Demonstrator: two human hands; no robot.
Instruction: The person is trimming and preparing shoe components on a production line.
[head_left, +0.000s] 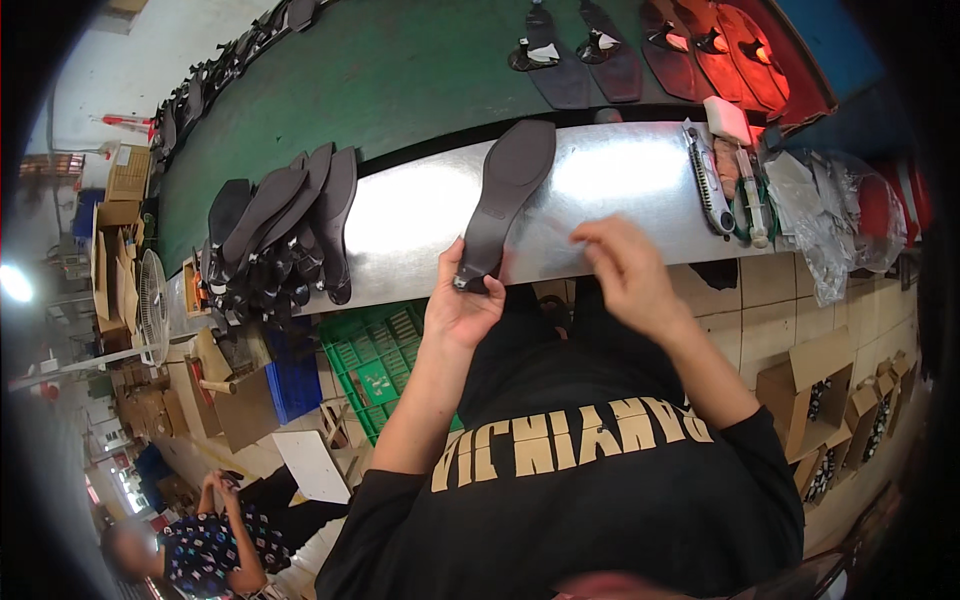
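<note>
My left hand (pixel 465 305) grips a long black shoe sole (pixel 512 180) by its narrow heel end. The sole is tilted, its broad toe end reaching over the metal table top (pixel 410 200). To the right of the sole, my right hand (pixel 630 275) hovers over the table's near edge, its fingers bent and smeared by motion. Whether anything is between those fingers cannot be made out. A pile of similar black soles (pixel 285 225) lies on the left part of the table, overlapping one another.
Beyond the metal strip runs a green surface (pixel 400 80) with soles in a row, some under red light (pixel 740 60). A utility knife (pixel 708 185), a syringe (pixel 750 195) and plastic bags (pixel 820 215) lie right. Below are a green crate (pixel 375 365) and cartons (pixel 805 390); a person (pixel 215 535) sits lower left.
</note>
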